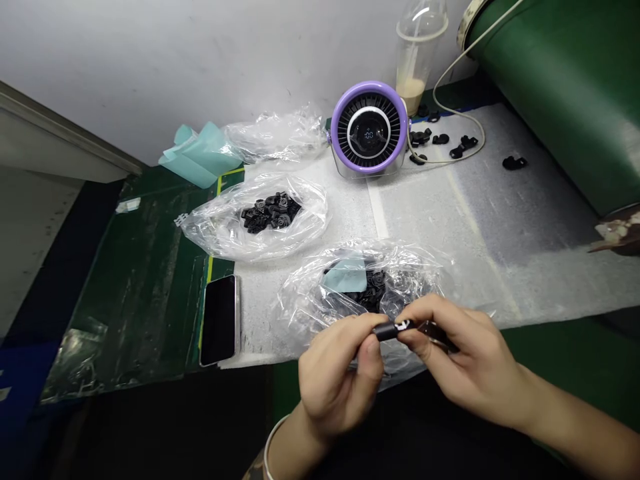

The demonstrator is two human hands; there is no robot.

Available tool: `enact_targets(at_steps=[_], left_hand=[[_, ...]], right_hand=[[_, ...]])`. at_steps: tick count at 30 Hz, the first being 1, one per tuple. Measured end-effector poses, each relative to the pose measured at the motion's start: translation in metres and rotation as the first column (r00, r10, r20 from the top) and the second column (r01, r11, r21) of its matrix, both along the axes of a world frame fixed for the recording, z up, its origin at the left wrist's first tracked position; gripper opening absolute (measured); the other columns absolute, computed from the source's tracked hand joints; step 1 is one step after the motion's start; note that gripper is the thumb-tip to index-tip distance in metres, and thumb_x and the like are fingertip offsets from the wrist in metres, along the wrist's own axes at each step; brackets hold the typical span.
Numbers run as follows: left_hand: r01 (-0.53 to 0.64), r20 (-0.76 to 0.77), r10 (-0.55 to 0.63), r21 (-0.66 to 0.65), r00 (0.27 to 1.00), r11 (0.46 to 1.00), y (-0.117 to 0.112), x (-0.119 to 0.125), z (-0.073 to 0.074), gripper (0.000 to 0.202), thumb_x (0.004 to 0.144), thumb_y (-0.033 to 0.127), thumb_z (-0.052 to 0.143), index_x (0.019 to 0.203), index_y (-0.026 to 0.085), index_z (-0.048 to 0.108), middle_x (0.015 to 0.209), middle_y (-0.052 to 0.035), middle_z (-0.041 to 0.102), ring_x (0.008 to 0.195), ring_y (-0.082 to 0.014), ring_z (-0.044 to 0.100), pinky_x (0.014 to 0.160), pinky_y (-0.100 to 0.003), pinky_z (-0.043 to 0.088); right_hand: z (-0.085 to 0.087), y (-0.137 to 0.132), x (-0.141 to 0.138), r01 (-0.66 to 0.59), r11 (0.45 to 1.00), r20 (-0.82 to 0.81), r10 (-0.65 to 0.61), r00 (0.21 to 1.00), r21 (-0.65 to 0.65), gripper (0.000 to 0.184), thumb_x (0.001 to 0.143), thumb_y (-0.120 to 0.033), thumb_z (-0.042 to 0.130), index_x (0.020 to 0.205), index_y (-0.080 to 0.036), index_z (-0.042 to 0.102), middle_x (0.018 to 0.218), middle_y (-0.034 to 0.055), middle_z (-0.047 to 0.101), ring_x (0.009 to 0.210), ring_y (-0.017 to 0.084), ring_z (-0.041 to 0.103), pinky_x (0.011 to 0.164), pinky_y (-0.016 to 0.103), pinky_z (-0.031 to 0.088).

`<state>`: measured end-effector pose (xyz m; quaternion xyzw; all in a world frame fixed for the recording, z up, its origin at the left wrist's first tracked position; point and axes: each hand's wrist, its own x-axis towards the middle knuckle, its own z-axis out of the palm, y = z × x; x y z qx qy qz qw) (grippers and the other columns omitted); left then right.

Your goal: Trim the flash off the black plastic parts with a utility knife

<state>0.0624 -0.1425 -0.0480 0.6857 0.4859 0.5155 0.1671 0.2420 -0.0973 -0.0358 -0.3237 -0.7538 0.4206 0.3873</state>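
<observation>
Two hands: the left hand (340, 377) and right hand (465, 360) meet just above the clear plastic bag (310, 300).
Grip: both hands are closed, pinching a small black cylindrical part (393, 329) with a white mark between thumbs and fingertips; its far end is too shadowed to make out.
Left wrist: a thin silver bangle (273, 447), near the bag.
Inside the bag: a heap of black moulded parts (373, 290) under a pale teal paper sheet (345, 275).
Left of the bag: a black smartphone (219, 320), lying flat.
Beyond the bag: a second clear bag of black moulded parts (215, 227).
Farther beyond: a round purple-rimmed desk fan (369, 128) with a digital display, loose black parts (440, 139), and a plastic cup (415, 60) holding beige liquid.
</observation>
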Motion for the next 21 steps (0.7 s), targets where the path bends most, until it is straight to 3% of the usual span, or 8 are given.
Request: enact_targets(at_steps=[4,10,14,21], left_hand=[[0.082,0.297,-0.037,-0.142,0.954,0.987,-0.004,0.004,0.000,0.021,0.103,0.017,0.059,0.116,0.018,0.075,0.069,-0.0001,0.072,0.052,-0.0109,0.068,0.053,-0.019,0.057],[0.309,0.688,-0.047,-0.263,0.724,0.914,-0.008,0.007,-0.002,0.022,0.104,0.024,0.062,0.117,0.023,0.079,0.079,-0.0039,0.082,0.057,-0.0183,0.079,0.049,-0.023,0.065],[0.419,0.798,0.008,-0.325,0.602,0.848,-0.008,0.007,0.004,0.019,0.103,0.027,0.065,0.113,0.025,0.081,0.079,-0.0029,0.083,0.059,-0.0171,0.080,0.053,-0.022,0.067],[0.476,0.858,0.116,-0.384,0.500,0.791,-0.007,0.008,0.009,0.016,0.101,0.032,0.069,0.101,0.021,0.081,0.070,-0.0013,0.080,0.054,-0.0155,0.077,0.050,-0.020,0.065]], right_hand=[[-0.004,0.004,0.001,-0.003,0.972,-0.005,0.004,1.000,0.234,0.029,0.092,0.003,0.052,0.110,-0.018,0.059,0.082,0.0019,0.069,0.067,0.013,0.064,0.060,0.023,0.054],[-0.004,0.012,0.005,-0.028,0.911,0.060,0.003,0.998,0.410,0.036,0.091,0.005,0.048,0.118,-0.017,0.057,0.075,0.0001,0.065,0.061,0.015,0.058,0.055,0.026,0.052],[-0.004,0.015,0.008,-0.055,0.894,0.078,0.022,0.997,0.444,0.032,0.092,0.004,0.050,0.116,-0.015,0.057,0.075,0.0006,0.065,0.062,0.015,0.059,0.057,0.026,0.052],[-0.004,0.016,0.006,-0.097,0.887,0.083,0.067,0.994,0.451,0.026,0.093,0.003,0.049,0.113,-0.011,0.059,0.074,0.0026,0.063,0.063,0.015,0.057,0.058,0.027,0.051]])
